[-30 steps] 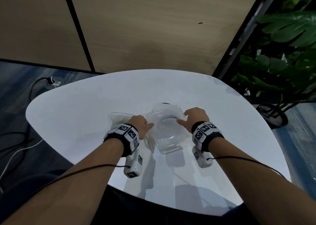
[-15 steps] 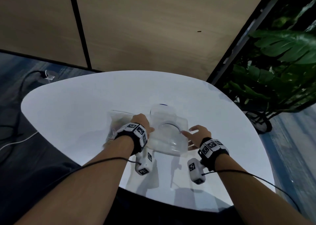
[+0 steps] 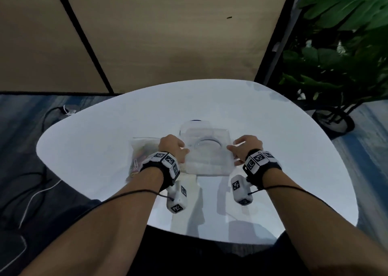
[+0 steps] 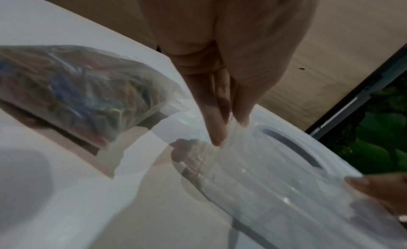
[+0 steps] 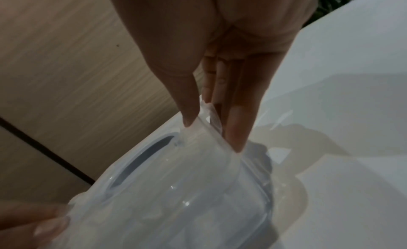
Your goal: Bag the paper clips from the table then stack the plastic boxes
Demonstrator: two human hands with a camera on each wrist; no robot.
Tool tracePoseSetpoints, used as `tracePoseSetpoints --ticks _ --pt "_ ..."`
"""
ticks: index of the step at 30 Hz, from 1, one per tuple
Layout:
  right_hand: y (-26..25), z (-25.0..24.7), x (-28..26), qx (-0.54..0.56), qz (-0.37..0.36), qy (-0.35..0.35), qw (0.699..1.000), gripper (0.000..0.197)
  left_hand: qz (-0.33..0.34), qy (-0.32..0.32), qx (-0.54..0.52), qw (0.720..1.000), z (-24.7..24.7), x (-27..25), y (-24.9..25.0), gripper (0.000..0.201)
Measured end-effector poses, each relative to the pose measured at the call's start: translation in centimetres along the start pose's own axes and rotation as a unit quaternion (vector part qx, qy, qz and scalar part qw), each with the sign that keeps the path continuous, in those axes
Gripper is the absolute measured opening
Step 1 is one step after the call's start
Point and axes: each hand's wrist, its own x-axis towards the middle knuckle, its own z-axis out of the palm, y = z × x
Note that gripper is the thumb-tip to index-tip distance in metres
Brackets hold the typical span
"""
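A clear plastic box [image 3: 207, 156] sits in the middle of the white table [image 3: 94, 149], on top of other clear plastic; how many boxes lie under it I cannot tell. My left hand [image 3: 184, 152] pinches its left rim, thumb and fingers [image 4: 216, 131] meeting on the edge. My right hand [image 3: 233, 149] pinches the right rim [image 5: 209, 124], thumb above and fingers outside. A clear bag of coloured paper clips [image 3: 140, 156] lies on the table just left of my left wrist, and shows close up in the left wrist view [image 4: 77, 91].
The table edge curves close to my body. A potted plant [image 3: 336, 66] stands off the far right. Cables [image 3: 42, 183] lie on the floor at the left. A wooden wall panel [image 3: 168, 34] rises behind the table.
My right hand, which had slid off toward the box's near right corner, is back on its right rim. My left hand has stayed at the left rim.
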Motion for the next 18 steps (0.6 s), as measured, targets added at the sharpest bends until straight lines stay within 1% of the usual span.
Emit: tracePoseSetpoints --ticks 2,4,6,8,10,12,13,15,17,18 --pt "0.0 0.0 1.1 -0.037 -0.019 0.016 0.999 0.025 0.008 0.012 0.002 1.000 0.2 -0.7 0.7 0.034" --pt "0.0 -0.1 2.1 -0.066 -0.037 0.016 0.997 0.025 0.014 0.015 -0.010 1.000 0.1 -1.2 1.2 0.034" --pt "-1.0 -0.1 1.7 -0.098 -0.056 0.011 0.994 0.023 -0.002 0.001 -0.048 0.999 -0.4 -1.4 1.3 0.030" --pt "-2.0 -0.3 1.6 -0.145 -0.077 0.007 0.986 0.024 -0.013 -0.008 -0.096 0.995 -0.7 -1.1 0.9 0.034" --pt "-2.8 -0.2 2.4 -0.188 -0.084 0.013 0.979 0.026 -0.013 -0.012 -0.120 0.993 -0.7 -0.1 0.6 0.036" --pt "-2.9 0.2 3.4 -0.213 -0.079 0.019 0.974 0.023 -0.012 -0.020 -0.114 0.993 -0.7 1.2 0.5 0.034" --pt "-3.2 0.4 3.4 -0.242 -0.076 0.025 0.967 0.022 -0.012 -0.030 -0.095 0.995 -0.9 1.8 0.9 0.032" --pt "-3.4 1.1 3.5 -0.312 -0.075 0.042 0.946 0.022 -0.008 -0.043 -0.061 0.997 -1.2 3.2 1.7 0.030" --pt "-4.3 1.1 3.7 -0.339 -0.055 0.060 0.937 0.019 -0.020 -0.061 -0.025 0.998 -1.5 4.5 3.1 0.026" --pt "-5.1 1.1 3.7 -0.347 -0.037 0.058 0.935 0.017 -0.029 -0.068 0.000 0.997 -1.9 4.9 3.8 0.025"
